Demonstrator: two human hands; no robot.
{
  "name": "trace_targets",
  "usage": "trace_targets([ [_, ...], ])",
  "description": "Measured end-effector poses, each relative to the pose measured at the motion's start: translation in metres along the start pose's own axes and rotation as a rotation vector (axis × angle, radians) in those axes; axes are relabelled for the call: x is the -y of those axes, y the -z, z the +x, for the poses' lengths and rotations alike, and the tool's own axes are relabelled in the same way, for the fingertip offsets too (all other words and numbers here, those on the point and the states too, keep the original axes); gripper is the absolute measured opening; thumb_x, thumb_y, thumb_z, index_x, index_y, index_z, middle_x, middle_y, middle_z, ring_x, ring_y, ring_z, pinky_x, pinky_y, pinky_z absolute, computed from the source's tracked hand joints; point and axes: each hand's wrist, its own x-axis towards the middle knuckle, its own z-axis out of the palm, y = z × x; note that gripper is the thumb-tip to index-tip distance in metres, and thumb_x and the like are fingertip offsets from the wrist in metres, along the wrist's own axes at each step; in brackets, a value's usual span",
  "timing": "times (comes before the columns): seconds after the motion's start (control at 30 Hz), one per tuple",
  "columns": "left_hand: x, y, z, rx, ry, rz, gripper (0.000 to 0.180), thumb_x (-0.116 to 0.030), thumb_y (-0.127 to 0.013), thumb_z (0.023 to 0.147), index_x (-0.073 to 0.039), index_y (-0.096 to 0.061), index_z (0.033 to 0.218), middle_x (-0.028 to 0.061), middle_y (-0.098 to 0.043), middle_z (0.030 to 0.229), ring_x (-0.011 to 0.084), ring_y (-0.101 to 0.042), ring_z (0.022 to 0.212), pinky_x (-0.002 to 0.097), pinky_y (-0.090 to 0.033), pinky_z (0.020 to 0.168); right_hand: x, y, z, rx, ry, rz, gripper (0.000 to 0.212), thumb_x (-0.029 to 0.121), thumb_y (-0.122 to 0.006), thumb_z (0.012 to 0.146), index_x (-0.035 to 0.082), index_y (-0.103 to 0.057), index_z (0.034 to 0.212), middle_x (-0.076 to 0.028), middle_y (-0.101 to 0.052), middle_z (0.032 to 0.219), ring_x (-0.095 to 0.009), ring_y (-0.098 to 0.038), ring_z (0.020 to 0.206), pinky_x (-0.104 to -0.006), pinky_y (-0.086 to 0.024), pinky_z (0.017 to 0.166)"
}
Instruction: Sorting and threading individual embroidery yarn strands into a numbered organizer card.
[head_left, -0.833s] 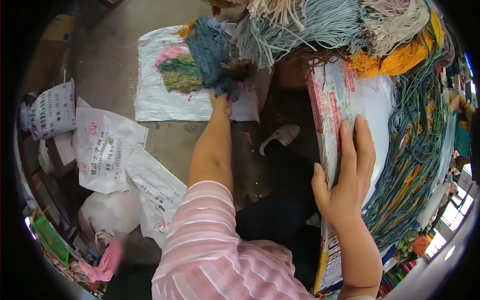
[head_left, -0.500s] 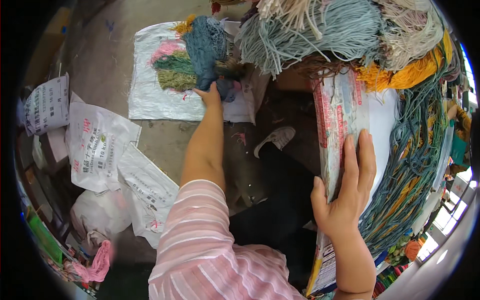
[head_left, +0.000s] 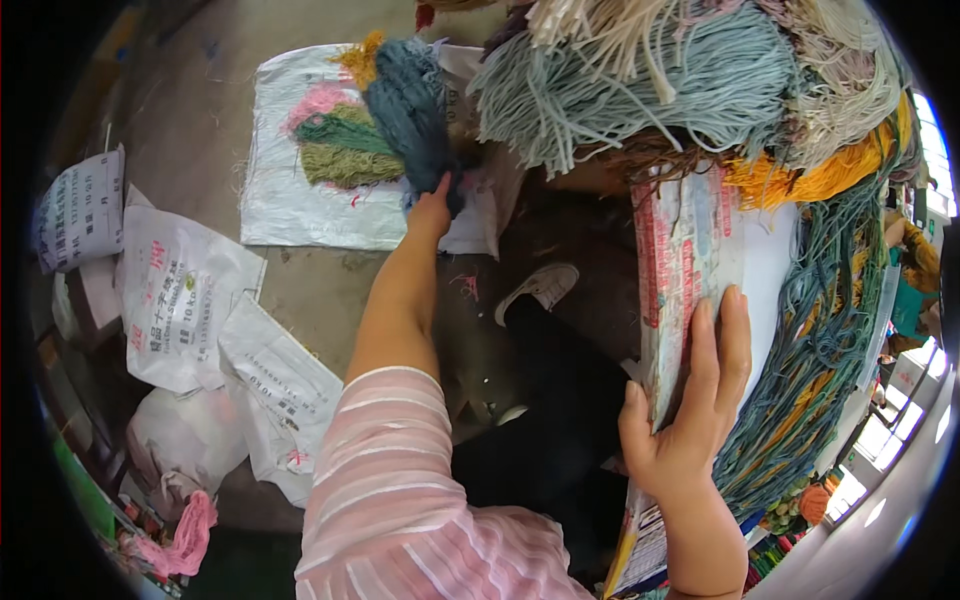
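Note:
A dark blue hank of thread (head_left: 408, 105) lies across a flat white woven sack (head_left: 262, 190) on the floor. At its near end, my left hand (head_left: 431, 212) is closed round the strands, with the fingertips partly hidden among them. Pink thread (head_left: 320, 98), green thread (head_left: 345, 133), olive thread (head_left: 345, 165) and yellow thread (head_left: 360, 60) lie beside the hank on the same sack. My right hand (head_left: 690, 415) rests flat with fingers stretched on the taped edge (head_left: 690, 260) of the work table, holding nothing.
Pale blue-grey strands (head_left: 640, 85) and orange strands (head_left: 830, 160) hang over the table's far end. Long green-blue strands (head_left: 800, 350) run along its right side. Printed white sacks (head_left: 185, 300), a stuffed bag (head_left: 185, 435) and a pink hank (head_left: 190, 535) are at the left. My shoe (head_left: 545, 285) is on the floor.
My left hand has gone from spread thumb and finger to a closed grip on the hank's near end, which has shifted slightly right and nearer. My right hand stays on the table edge.

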Motion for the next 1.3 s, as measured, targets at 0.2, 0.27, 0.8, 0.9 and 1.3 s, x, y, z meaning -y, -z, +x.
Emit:
trace_targets([
  [0.2,-0.002,-0.004,0.026,-0.171,0.129,-0.2,0.065,-0.02,-0.057,0.074,-0.032,-0.039,0.135,0.0265,-0.041,0.128,0.0432,-0.045,0.115,0.0449,-0.039,0.096,0.006,0.009,0.002,0.025,-0.005,0.032,0.069,0.009,-0.062,0.066,-0.005,-0.039,0.13,-0.028,-0.03,0.138,-0.043,-0.031,0.127,-0.0461,-0.026,0.104],
  [0.27,0.013,0.005,0.032,-0.397,0.125,-0.293,0.054,-0.02,-0.056,0.071,-0.025,-0.053,0.125,0.0297,-0.042,0.127,0.0451,-0.039,0.119,0.0431,-0.035,0.099,0.007,0.015,0.001,0.006,-0.001,0.051,0.072,0.009,-0.065,0.064,-0.003,-0.04,0.13,-0.027,-0.031,0.137,-0.043,-0.033,0.125,-0.0467,-0.027,0.103],
  [0.8,-0.481,0.355,-0.203,-0.509,-1.469,-0.371,0.036,-0.029,-0.057,0.083,0.001,-0.062,0.102,0.0197,-0.064,0.092,0.0296,-0.062,0.085,0.0375,-0.048,0.078,-0.006,0.02,-0.023,-0.161,-0.058,0.152,0.066,0.024,-0.063,0.072,0.01,-0.041,0.132,-0.018,-0.034,0.138,-0.032,-0.03,0.13,-0.0498,-0.025,0.104],
  [0.9,-0.551,0.314,-0.164,-0.683,-1.138,-0.079,0.059,-0.049,-0.057,0.076,-0.001,-0.06,0.11,0.0193,-0.062,0.107,0.032,-0.06,0.1,0.038,-0.048,0.084,-0.009,0.018,-0.021,-0.166,-0.042,0.196,0.065,0.024,-0.063,0.072,0.009,-0.041,0.132,-0.018,-0.034,0.138,-0.032,-0.03,0.13,-0.0501,-0.026,0.104],
  [1.3,-0.656,0.353,-0.238,-0.703,-1.284,-0.615,0.043,-0.013,-0.067,0.075,-0.007,-0.053,0.115,0.0097,-0.059,0.096,0.0202,-0.057,0.08,0.0335,-0.046,0.071,-0.031,0.008,-0.024,-0.231,-0.064,0.267,0.063,0.023,-0.058,0.075,0.009,-0.039,0.133,-0.018,-0.033,0.139,-0.03,-0.027,0.132,-0.0495,-0.022,0.106],
])
